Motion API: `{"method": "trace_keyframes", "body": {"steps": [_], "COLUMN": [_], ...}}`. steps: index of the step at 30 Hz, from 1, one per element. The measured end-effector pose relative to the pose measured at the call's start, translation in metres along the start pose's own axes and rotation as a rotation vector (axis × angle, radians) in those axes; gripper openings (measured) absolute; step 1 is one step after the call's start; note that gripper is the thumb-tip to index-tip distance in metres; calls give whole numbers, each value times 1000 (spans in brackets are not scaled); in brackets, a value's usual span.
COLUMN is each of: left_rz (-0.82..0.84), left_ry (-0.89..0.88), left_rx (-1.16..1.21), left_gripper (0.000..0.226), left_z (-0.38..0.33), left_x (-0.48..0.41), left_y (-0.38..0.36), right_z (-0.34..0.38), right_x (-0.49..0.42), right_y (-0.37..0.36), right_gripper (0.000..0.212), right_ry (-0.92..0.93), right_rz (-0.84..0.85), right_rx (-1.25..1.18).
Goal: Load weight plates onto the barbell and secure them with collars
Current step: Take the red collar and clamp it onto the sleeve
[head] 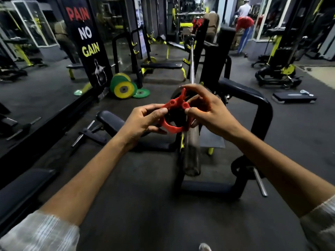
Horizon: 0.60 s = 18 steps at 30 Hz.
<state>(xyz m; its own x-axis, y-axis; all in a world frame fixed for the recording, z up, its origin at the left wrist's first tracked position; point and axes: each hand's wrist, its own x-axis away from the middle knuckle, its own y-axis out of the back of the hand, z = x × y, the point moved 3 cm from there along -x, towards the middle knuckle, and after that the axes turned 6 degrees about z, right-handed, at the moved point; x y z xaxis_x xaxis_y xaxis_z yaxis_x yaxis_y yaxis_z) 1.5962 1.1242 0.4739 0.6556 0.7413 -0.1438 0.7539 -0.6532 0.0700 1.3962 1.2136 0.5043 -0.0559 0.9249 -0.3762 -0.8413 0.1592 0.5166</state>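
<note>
A red plastic collar is gripped from both sides, my left hand on its left part and my right hand on its right. Its ring hangs around the barbell sleeve, whose end points toward me, and its lever sticks upward. Just behind the collar a dark weight plate sits on the sleeve, mostly hidden by my hands. The barbell shaft runs away from me across the black rack. A second red collar shows at the bar's far end.
Green and yellow plates lean by a mirror pillar at left. A bench pad and a loose short bar lie left of the sleeve. A plate peg juts out at right. People stand far back.
</note>
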Motion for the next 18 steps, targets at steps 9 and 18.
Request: {"method": "trace_keyframes", "body": {"steps": [9, 18], "left_rz": [146, 212], "left_ry": [45, -6], "left_rx": [-26, -109], "left_gripper": [40, 41], "left_z": [30, 73], "left_x": [114, 135], "left_y": [-13, -44], "right_z": [49, 28], "right_x": [114, 166], "right_y": [-54, -70], "right_gripper": [52, 60], "right_ry": [-124, -136], "right_rz": [23, 56], "right_rx": [144, 325]}}
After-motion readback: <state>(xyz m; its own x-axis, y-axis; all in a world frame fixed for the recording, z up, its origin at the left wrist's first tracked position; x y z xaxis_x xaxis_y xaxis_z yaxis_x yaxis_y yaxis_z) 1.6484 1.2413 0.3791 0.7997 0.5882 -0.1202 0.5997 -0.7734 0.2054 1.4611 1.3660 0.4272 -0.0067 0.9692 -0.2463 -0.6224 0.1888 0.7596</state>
